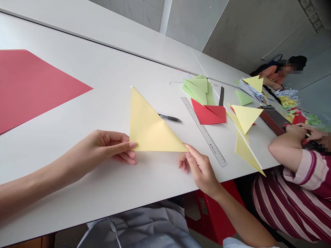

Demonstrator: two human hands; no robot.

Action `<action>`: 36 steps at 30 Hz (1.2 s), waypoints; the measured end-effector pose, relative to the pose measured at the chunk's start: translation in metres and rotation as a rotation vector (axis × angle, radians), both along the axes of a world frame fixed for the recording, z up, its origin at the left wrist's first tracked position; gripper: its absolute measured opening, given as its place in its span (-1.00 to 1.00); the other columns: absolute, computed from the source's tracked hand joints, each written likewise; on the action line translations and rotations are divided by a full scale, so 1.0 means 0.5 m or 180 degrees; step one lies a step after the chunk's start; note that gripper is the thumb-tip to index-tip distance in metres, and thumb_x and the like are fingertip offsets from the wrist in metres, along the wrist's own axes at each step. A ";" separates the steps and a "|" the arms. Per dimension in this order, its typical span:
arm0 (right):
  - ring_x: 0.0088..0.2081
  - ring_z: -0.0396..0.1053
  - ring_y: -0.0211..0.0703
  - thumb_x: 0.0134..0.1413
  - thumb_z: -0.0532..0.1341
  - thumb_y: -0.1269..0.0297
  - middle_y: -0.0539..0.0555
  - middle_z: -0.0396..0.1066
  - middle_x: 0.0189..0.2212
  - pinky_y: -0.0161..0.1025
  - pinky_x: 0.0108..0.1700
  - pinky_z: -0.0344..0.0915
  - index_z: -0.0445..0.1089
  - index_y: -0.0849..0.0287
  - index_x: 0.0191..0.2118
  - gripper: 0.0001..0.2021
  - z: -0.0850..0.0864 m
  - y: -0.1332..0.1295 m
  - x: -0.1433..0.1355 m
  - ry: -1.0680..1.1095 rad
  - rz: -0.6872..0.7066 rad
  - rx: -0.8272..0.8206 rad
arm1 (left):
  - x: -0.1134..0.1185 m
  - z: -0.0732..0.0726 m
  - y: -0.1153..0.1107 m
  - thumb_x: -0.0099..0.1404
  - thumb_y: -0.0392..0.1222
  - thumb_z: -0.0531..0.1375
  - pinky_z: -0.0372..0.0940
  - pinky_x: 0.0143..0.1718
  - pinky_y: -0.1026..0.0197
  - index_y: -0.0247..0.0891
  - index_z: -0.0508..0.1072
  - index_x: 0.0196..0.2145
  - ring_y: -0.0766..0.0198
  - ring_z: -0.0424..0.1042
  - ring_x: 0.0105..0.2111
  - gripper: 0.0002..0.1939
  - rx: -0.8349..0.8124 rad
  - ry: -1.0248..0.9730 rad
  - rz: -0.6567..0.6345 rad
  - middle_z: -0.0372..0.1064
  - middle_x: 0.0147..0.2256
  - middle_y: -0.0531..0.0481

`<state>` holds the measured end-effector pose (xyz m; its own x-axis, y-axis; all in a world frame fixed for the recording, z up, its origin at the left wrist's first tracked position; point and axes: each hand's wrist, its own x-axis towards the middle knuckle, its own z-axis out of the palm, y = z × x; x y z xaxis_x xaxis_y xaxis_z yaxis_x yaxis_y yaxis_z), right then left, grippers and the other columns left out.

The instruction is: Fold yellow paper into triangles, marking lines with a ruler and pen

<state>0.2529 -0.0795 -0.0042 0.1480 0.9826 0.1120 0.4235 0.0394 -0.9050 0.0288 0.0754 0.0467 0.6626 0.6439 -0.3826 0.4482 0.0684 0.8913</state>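
Observation:
Between both hands is a yellow paper triangle (pixel 151 127), lifted a little off the white table (pixel 85 110). My left hand (pixel 113 146) pinches its lower left corner, thumb on top and fingers beneath. At the sharp right corner, my right hand (pixel 199 165) grips the paper between thumb and index finger, its other fingers curled. A black pen (pixel 170 118) lies just beyond the slanted edge, its left end hidden by the paper. To the right rests a clear ruler (pixel 207 134), with a red folded paper (pixel 210 113) over part of it.
Large red paper (pixel 38 86) lies at the left. Green folded papers (pixel 198 88) are stacked beyond the ruler. More yellow triangles (pixel 247 117) lie at the right, near a paper trimmer (pixel 274 119). A co-worker in a striped shirt (pixel 292 186) sits close by; another person (pixel 274 74) sits farther back.

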 end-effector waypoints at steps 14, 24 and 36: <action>-0.30 0.47 -0.19 -0.02 0.40 0.07 0.00 0.50 -0.28 -0.30 -0.30 0.40 0.36 0.13 -0.13 -0.61 0.095 0.090 -0.011 0.0563 0.0197 -0.1129 | -0.005 -0.030 0.002 0.22 0.13 0.21 0.40 -0.23 0.34 -0.21 0.53 -0.47 0.26 0.55 -0.35 -0.65 0.0218 -0.0049 -0.0290 0.56 -0.41 0.03; -0.22 0.55 -0.15 0.03 0.39 0.17 0.13 0.57 -0.30 -0.31 -0.22 0.47 0.49 0.26 -0.12 -0.66 0.114 0.148 0.014 0.1274 0.1303 -0.2076 | -0.007 -0.028 0.005 0.19 0.17 0.23 0.42 -0.23 0.34 -0.19 0.57 -0.46 0.27 0.55 -0.35 -0.63 0.0383 -0.0008 -0.0304 0.56 -0.41 0.05; -0.32 0.57 -0.15 0.11 0.29 -0.04 0.17 0.58 -0.35 -0.33 -0.29 0.46 0.54 0.32 -0.31 -0.58 0.089 0.101 0.053 0.1149 0.1370 -0.2345 | -0.003 -0.004 -0.003 0.17 0.13 0.22 0.37 -0.21 0.34 -0.21 0.53 -0.51 0.25 0.55 -0.33 -0.65 0.0487 0.0265 -0.0240 0.55 -0.41 0.08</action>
